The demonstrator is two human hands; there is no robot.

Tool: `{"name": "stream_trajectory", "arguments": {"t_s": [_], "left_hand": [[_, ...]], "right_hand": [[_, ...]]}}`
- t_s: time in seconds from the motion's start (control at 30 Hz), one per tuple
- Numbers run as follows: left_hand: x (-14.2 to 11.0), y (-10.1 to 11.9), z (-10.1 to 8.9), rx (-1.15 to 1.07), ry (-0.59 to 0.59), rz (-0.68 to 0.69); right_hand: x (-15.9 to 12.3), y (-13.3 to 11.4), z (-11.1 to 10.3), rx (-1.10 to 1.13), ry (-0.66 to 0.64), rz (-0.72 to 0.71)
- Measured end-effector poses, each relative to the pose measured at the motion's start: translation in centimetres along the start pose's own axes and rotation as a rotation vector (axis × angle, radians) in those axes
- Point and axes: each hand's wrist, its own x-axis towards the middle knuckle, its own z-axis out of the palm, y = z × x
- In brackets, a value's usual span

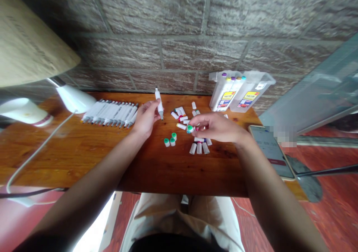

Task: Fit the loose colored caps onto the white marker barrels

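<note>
- Left hand [145, 118]: is pinching a white marker [159, 103] between thumb and fingers, holding it close to upright, slightly tilted, over the tabletop [156, 170].
- Right hand [219, 127]: is pinching a green-topped cap [190, 129] between thumb and fingertips, its palm partly covering the loose caps [199, 147].
- Three green-topped caps [172, 142]: are standing grouped between the two forearms.
- Marker row [110, 113]: is lying side by side, to the left of the left hand.
- Clear cases [225, 91]: are standing near the wall, beyond the right hand; the left case is holding several markers with coloured ends.
- Phone [272, 152]: is lying at the right end.
- Lamp [75, 98] and white cup [25, 112]: are standing at the left end.
</note>
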Motion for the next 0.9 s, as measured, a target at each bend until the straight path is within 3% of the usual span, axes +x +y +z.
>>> {"name": "stream_trajectory", "arguments": {"t_s": [0.27,0.77,0.9], "left_hand": [[0.2,0.0,-0.1,-0.003,0.007,0.011],[0.1,-0.1,0.1,-0.021,0.002,0.019],[0.2,-0.1,0.0,-0.02,0.007,0.016]], "right_hand": [[1.4,-0.4,3.1,-0.294,-0.067,-0.103],[1.9,0.3,4.3,-0.436,-0.08,-0.096],[1.6,0.3,3.6,-0.413,-0.093,-0.122]]}}
